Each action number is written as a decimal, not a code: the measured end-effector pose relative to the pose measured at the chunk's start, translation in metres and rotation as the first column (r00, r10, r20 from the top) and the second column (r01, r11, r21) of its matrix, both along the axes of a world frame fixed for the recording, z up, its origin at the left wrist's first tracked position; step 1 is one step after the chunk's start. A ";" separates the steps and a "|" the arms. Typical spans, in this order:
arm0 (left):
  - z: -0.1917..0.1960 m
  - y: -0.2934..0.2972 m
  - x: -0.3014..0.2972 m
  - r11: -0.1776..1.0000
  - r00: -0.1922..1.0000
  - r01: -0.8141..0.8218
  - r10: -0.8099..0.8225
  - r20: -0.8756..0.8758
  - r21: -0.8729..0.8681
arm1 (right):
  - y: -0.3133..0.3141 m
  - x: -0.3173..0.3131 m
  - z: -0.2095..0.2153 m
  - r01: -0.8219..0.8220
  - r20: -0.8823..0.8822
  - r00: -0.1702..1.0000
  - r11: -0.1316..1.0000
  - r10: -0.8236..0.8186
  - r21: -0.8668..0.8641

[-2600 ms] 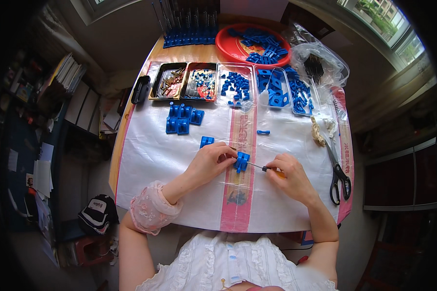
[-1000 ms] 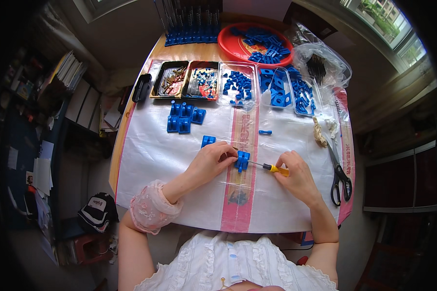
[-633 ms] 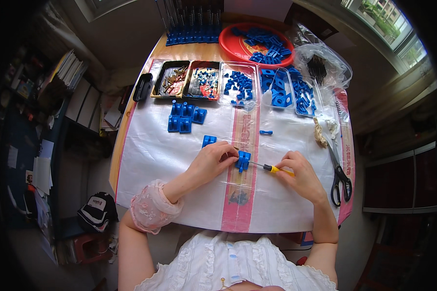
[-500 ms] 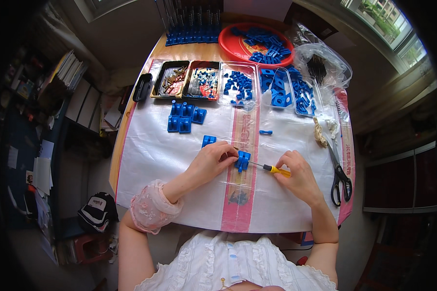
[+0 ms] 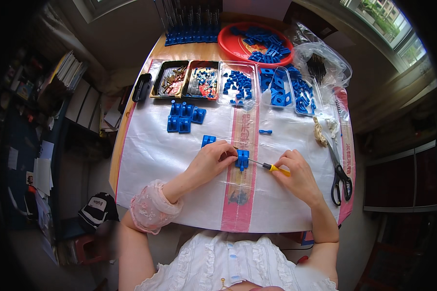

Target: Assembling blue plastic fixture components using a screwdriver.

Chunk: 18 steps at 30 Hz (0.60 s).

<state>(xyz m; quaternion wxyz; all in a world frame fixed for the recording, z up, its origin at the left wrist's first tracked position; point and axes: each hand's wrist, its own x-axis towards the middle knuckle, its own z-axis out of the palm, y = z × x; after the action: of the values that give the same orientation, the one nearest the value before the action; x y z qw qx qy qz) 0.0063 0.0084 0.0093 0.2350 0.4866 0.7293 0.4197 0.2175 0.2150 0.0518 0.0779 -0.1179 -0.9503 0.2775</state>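
Note:
Over the middle of the table, my left hand has its thumb and fingers pinched at the left side of a small blue plastic part. The fingertips partly hide where they meet it. My right hand is closed round the yellow and black handle of a screwdriver. Its thin metal shaft points left and its tip meets the right side of the blue part. Just beyond my left hand lies another blue piece. A small loose blue piece rests farther off, to the right.
Several assembled blue blocks sit at the left. Behind are trays with brass screws, small nuts and blue pieces, plus a red basin. Black-handled scissors lie at the right on the white sheet.
The blue part has turned slightly and sits straighter between my hands. The screwdriver has shifted very little, and both hands stay in nearly the same place.

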 end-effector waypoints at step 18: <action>0.003 -0.001 -0.002 1.000 1.000 0.002 -0.002 0.004 -0.003 | 0.003 -0.006 -0.008 0.033 -0.036 0.999 0.999 -0.035 -0.037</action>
<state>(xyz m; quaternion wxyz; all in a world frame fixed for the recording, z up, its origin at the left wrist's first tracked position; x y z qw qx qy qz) 0.0043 0.0074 0.0121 0.2376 0.4862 0.7288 0.4195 0.2114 0.2177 0.0435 0.0978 -0.1304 -0.9414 0.2955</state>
